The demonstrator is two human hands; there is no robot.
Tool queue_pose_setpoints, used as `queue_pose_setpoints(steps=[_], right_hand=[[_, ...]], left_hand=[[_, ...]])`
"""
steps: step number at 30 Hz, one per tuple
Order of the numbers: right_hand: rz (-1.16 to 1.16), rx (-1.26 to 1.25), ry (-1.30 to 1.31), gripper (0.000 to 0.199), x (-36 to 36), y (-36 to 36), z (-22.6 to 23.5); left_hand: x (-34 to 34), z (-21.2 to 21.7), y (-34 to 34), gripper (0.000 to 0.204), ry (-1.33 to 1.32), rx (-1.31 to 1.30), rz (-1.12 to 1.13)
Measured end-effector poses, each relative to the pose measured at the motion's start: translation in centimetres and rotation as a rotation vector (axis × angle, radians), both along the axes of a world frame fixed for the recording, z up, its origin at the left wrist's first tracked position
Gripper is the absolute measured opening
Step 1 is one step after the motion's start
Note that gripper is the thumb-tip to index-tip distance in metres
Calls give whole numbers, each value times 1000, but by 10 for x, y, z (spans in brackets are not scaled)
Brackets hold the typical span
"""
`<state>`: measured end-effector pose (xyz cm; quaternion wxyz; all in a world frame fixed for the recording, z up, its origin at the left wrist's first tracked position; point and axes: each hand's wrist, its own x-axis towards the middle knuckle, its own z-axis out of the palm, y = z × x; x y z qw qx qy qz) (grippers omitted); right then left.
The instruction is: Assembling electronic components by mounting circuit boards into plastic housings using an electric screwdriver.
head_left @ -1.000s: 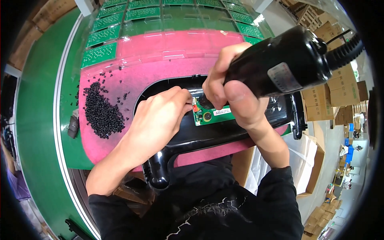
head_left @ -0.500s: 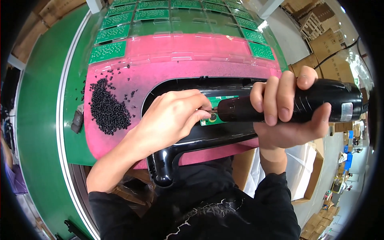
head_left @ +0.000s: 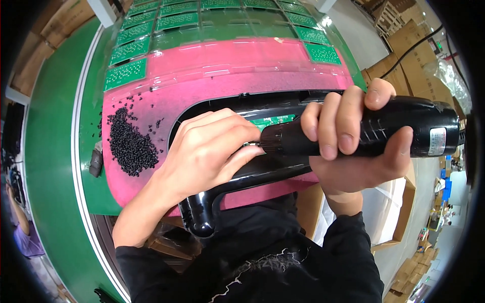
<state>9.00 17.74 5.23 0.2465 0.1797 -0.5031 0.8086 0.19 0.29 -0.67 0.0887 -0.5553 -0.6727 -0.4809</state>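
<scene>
Clearly, the right hand (head_left: 348, 129) has its fingers clamped around a black cylindrical power driver (head_left: 379, 126) right of centre. Its tip is just beside the left hand (head_left: 204, 149); whether those fingertips grip anything, I cannot tell. Mid-frame, a partly hidden green circuit board (head_left: 274, 120) lies in a glossy black plastic shell (head_left: 262, 171).

Hidden at my left grip (head_left: 202, 149): the tip of the black tool (head_left: 376, 123) and whatever lies between my fingertips.
My left grip and the tool's nose cover most of the green circuit board (head_left: 275, 120), leaving 1 strip in sight, and my right grip (head_left: 353, 169) blocks the right end of the black housing (head_left: 268, 171). The bits in the dark pile (head_left: 131, 144) are too small for me to tell their shape; the co-worker in purple (head_left: 28, 240) is partly lost in the dark left rim.
</scene>
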Motion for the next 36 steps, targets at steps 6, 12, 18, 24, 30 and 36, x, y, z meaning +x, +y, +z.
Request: queue_pose_setpoints(steps=[6,12,18,24,30,36], right_hand=[[-102,90,-61,42,1,-7,1],[-58,206,-199,42,2,-3,-7],[53,199,-180,40,-6,-4,-20],[192,345,-251,47,-8,-3,-16],[201,307,-221,46,-9,-8,-17],[82,177,41,43,0,0,-5]], left_hand=[[6,3,-2,9,-124,-33,62],[2,9,-6,2,-211,-62,230],[0,0,-4,9,-156,-115,191],[3,1,-4,8,-154,-194,194],[3,-4,-5,8,-121,-221,193],[3,0,-8,15,-121,-337,56]])
